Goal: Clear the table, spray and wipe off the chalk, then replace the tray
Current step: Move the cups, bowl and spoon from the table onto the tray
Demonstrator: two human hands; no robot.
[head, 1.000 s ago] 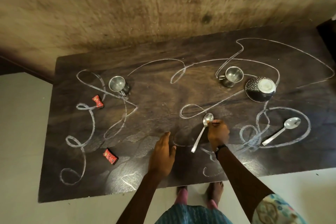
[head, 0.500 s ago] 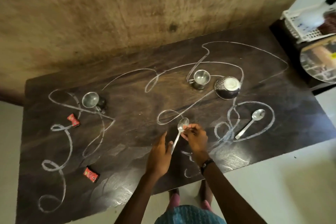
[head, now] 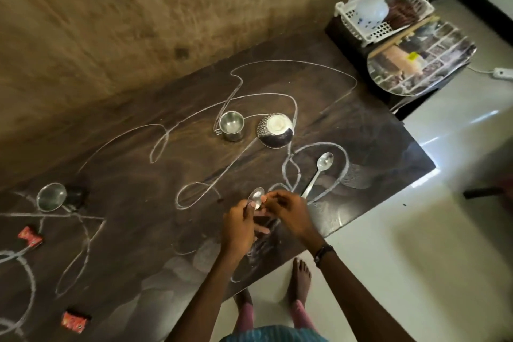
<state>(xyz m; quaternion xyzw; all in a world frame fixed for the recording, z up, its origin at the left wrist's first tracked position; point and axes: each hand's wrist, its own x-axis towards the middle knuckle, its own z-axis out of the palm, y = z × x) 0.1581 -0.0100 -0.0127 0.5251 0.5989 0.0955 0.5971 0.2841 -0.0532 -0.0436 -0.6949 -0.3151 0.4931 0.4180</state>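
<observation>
Both hands meeting over the counter (head: 388,147), left hand (head: 238,226) gripping a spoon (head: 256,198), right hand (head: 288,212) pinching its bowl. Clearing step; next, probably gathering the second spoon (head: 319,172).

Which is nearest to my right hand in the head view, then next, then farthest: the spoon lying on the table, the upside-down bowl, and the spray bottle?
From the right hand:
1. Spoon, on the table just beyond the hand, slightly right.
2. Bowl, farther back on the table, beside a steel cup.
3. Spray bottle, in the white basket off the table's far right corner.
</observation>
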